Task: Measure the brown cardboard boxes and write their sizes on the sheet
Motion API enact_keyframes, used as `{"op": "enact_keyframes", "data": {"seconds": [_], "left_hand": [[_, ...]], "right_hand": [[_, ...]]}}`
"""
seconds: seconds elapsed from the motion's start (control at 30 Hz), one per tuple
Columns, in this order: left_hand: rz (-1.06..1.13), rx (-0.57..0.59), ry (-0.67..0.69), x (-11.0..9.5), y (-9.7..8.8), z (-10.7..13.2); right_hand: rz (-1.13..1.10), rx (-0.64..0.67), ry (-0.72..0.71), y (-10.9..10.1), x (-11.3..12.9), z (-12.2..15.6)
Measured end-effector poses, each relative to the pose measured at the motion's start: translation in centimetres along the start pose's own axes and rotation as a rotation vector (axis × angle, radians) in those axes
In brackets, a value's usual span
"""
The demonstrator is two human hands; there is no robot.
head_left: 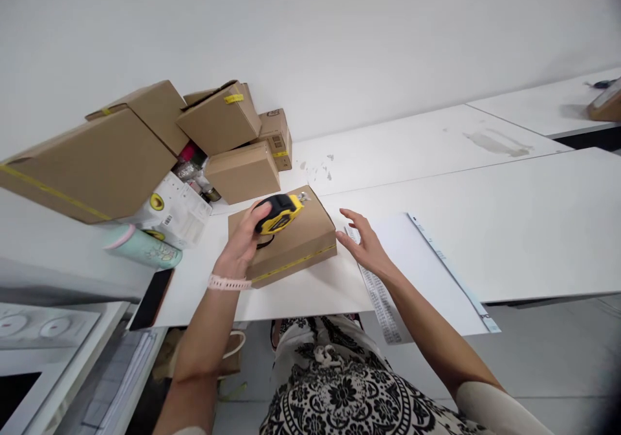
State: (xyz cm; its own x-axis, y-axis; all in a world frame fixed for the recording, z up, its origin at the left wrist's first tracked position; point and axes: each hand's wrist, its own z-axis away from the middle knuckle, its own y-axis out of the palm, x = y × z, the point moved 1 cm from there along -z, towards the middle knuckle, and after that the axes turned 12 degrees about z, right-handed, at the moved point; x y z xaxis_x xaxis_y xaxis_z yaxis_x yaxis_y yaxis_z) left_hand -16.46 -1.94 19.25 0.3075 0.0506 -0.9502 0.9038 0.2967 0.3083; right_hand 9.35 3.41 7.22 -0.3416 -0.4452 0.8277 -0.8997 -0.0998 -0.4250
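My left hand (241,242) is closed around a yellow and black tape measure (278,214), held just above a small brown cardboard box (301,238) on the white table (485,222). A pale strap sits on that wrist. My right hand (365,241) is open, fingers spread, right beside the box's right end and over a large white printed sheet (427,273) that hangs over the table's near edge.
A heap of several cardboard boxes (145,137) fills the back left, with a white packet (179,212), a mint bottle (140,246) lying on its side and a dark phone (151,298) nearby. Another box (606,105) sits on a far right table. A white shelf (53,338) stands lower left.
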Motion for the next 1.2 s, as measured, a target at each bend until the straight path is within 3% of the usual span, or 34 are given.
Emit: {"op": "enact_keyframes", "data": {"seconds": [0.2,0.3,0.37,0.43,0.5,0.67,0.8,1.0,1.1,1.2], "left_hand": [[0.335,-0.308,0.388,0.7,-9.6,8.1],[0.441,-0.379,0.382,3.3,-13.4,10.5],[0.485,-0.399,0.341,5.2,-14.6,10.8],[0.51,-0.384,0.311,6.4,-14.7,10.5],[0.506,-0.34,0.298,6.2,-13.9,10.3],[0.406,-0.185,0.383,0.6,-10.7,11.2],[0.39,-0.118,0.393,-3.2,-8.8,11.0],[0.383,-0.141,0.296,-3.0,-8.5,7.7],[0.357,-0.168,0.34,-3.1,-8.4,6.8],[0.26,-0.194,0.439,-4.2,-7.3,7.4]], "right_hand": [[-0.158,0.159,0.324,0.6,-3.0,1.2],[-0.249,0.253,0.374,1.6,-3.4,2.7],[-0.282,0.323,0.324,2.2,-2.6,3.4],[-0.254,0.344,0.265,2.2,-1.3,3.8],[-0.18,0.3,0.214,1.3,0.3,4.0],[-0.062,0.111,-0.016,-3.2,5.6,4.2],[-0.02,-0.028,0.0,-4.7,8.8,3.5],[-0.134,-0.096,0.256,-1.8,7.6,-0.6],[-0.162,-0.208,0.277,-0.9,6.1,-3.0],[-0.198,-0.272,0.243,-0.8,4.9,-3.8]]}}
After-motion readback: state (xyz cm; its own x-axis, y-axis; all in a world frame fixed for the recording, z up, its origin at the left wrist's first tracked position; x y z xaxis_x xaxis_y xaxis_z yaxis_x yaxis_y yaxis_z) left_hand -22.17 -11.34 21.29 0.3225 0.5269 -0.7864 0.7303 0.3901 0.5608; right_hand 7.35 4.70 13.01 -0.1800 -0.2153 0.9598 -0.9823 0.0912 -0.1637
